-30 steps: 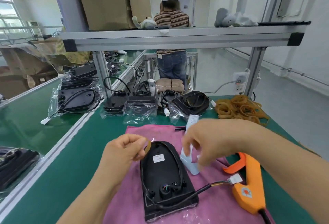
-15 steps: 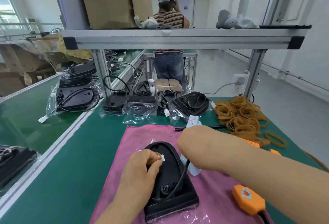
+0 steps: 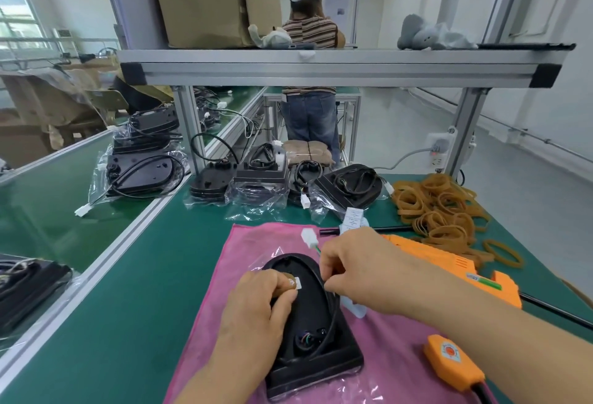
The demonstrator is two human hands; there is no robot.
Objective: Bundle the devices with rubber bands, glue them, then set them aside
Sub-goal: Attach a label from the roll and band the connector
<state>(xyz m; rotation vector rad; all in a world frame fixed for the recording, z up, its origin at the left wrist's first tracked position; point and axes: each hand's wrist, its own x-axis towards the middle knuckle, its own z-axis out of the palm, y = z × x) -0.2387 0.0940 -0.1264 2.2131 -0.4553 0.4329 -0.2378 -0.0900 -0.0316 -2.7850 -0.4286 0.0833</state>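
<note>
The left hand [image 3: 256, 310] is nearest, lying on the near-left part of the black device [image 3: 308, 349]. Its fingers [image 3: 282, 285] are curled and pinch a brown band [image 3: 290, 278] against the device's top, beside a small white label [image 3: 297, 283]. The device lies flat on a pink cloth [image 3: 221, 275] on the green desk [image 3: 128, 307], directly under both hands.

Just right of those fingers, the right hand [image 3: 359, 269] reaches across. Its fingers are curled round the device's black cable [image 3: 332, 323], and the white plug [image 3: 308, 238] sticks out beyond the knuckles. The right wrist covers most of a white piece [image 3: 353, 307] beside the device.

Near right of the forearm sits an orange switch box [image 3: 452, 360]. Beyond the forearm, and partly hidden by it, lies an orange glue gun [image 3: 449, 270]. Farther right of the fingers is a heap of loose bands [image 3: 439, 208].

Past the cloth, bagged devices [image 3: 260, 179] stand in a row under a metal shelf [image 3: 321, 66]. Behind the desk a person [image 3: 309, 34] stands with their back turned.
</note>
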